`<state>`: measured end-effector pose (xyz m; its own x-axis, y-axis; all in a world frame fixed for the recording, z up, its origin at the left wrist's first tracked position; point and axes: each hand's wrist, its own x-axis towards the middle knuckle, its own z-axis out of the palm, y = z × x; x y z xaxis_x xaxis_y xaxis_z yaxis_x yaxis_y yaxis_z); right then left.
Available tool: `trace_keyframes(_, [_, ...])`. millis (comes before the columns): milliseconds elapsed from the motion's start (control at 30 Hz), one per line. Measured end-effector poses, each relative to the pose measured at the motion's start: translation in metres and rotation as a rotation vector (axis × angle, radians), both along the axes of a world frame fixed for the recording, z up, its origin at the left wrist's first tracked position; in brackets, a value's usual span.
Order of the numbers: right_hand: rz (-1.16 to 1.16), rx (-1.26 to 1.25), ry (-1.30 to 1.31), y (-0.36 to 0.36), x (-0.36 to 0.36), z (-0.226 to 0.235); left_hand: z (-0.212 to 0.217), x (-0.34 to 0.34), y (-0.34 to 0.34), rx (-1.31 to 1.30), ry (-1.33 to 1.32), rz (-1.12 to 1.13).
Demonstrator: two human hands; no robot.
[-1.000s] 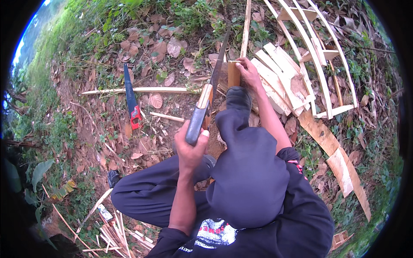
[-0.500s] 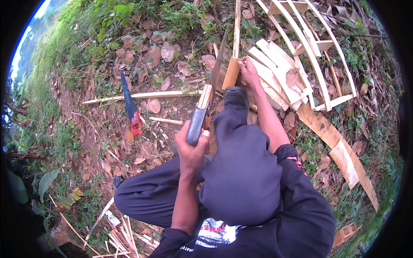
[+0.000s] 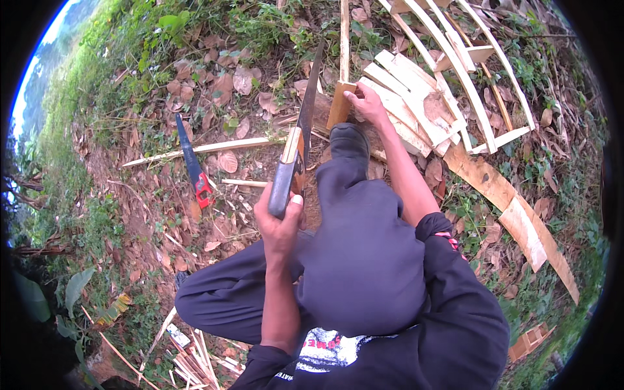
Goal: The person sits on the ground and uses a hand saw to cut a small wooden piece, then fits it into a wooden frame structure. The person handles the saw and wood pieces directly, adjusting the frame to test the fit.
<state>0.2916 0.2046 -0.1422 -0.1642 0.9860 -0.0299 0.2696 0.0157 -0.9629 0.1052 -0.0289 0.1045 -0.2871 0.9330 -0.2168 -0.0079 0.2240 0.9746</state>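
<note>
On leaf-strewn ground, the left hand grips the handle of a long machete, blade raised toward a short wooden piece that the right hand pinches upright beside the person's shoe; a red-handled saw lies well apart

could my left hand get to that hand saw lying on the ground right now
Probably not right away. Your left hand is closed around the machete handle, so it isn't free. The saw lies in the open to its left on bare dirt, nothing between.
</note>
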Motion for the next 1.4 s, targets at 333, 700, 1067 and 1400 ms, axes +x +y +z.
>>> trace_keyframes(333, [-0.301, 0.066, 0.239, -0.023, -0.022, 0.019, 0.006, 0.005, 0.002, 0.042, 0.12, -0.073])
trace_keyframes(700, [-0.224, -0.072, 0.016, -0.005, -0.007, 0.019, 0.006, 0.013, 0.011, 0.091, 0.244, -0.154])
trace_keyframes(1067, [-0.124, -0.183, 0.131, 0.008, -0.001, 0.019, -0.001, 0.016, 0.012, 0.127, 0.332, -0.208])
trace_keyframes(1400, [-0.152, -0.101, -0.13, 0.005, -0.006, 0.025, -0.02, 0.025, 0.026, 0.121, 0.264, -0.222])
